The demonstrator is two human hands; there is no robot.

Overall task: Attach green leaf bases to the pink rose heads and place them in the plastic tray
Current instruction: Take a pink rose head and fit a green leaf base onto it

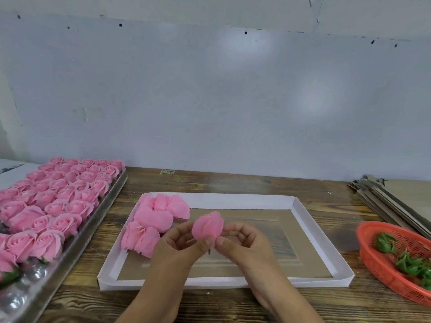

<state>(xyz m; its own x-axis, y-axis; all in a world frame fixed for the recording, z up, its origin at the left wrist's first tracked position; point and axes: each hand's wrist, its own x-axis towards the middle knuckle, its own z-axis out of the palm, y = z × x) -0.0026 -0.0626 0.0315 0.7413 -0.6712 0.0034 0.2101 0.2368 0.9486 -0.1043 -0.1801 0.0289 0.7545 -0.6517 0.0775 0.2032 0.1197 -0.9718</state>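
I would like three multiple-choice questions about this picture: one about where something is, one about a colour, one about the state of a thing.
1. Where are the green leaf bases?
A. In the basket on the right
B. In the white box
C. On the cardboard stack

2. What colour is the basket?
A. Blue
B. Orange-red
C. White

3. What is the state of the held rose head?
A. Lying in the plastic tray
B. Lying on the bare table
C. Held up by both hands

Answers:
1 A, green pieces lie inside it.
2 B, its mesh wall is orange-red.
3 C, left hand and right hand pinch it above the white box.
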